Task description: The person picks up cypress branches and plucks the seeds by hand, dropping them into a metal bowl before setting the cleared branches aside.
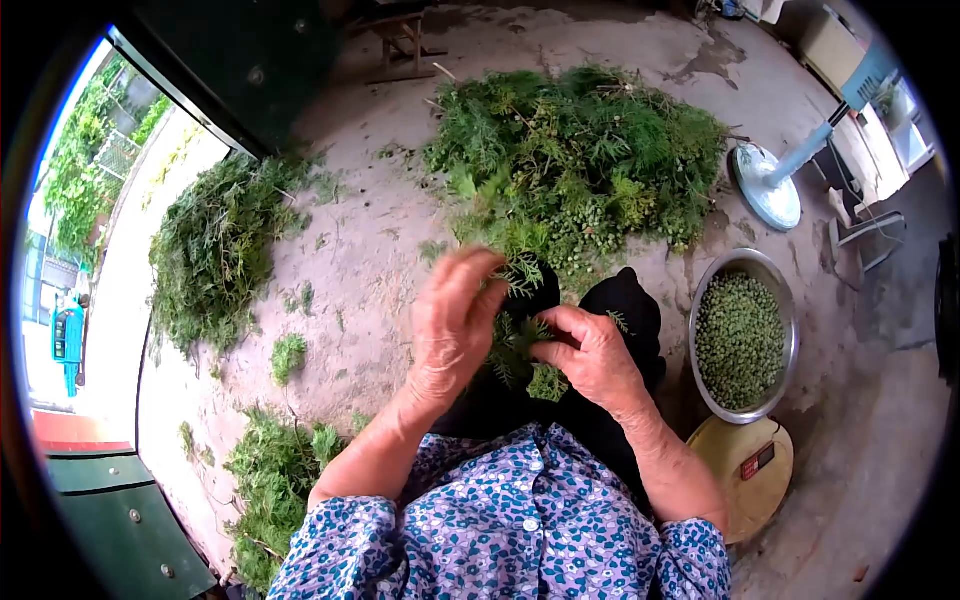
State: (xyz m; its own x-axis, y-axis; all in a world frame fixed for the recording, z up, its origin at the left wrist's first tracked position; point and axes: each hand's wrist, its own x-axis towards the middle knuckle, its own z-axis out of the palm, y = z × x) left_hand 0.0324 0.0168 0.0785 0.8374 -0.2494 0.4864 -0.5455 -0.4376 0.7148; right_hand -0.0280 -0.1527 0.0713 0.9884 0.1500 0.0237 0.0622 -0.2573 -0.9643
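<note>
Working at a low level over the floor [360, 290], two bare hands were occupied with greenery, listed as follows.

Left hand [460, 300]: raised slightly higher in view, fingers curled, a little blurred. Leaves showed at its fingertips; whether it gripped them could not be told.

Right hand [590, 355]: just beside the left, thumb and forefinger pinched on a feathery sprig [508, 350]. The sprig lay between the two hands, above the dark trousers [625, 310].

Shirt [500, 510]: one, patterned blue and white, sleeves ending on the forearms.

Far pile [590, 150]: the largest heap of greenery, beyond the hands, with small round green pods [590, 235] at its near edge.

Left pile [220, 250]: dark green, well apart from the hands.

Near pile [275, 490]: lighter green, near left, beside the left forearm. A loose tuft [289, 358] lay between it and the left pile.

Bowl [742, 260]: one, metal, at right, filled with round green pods.

Disc [735, 500]: one, yellow, just near of the bowl; it bore a red device [758, 461] with a dark screen.

Stand [765, 195]: one, pale blue, round base, far right.
</note>
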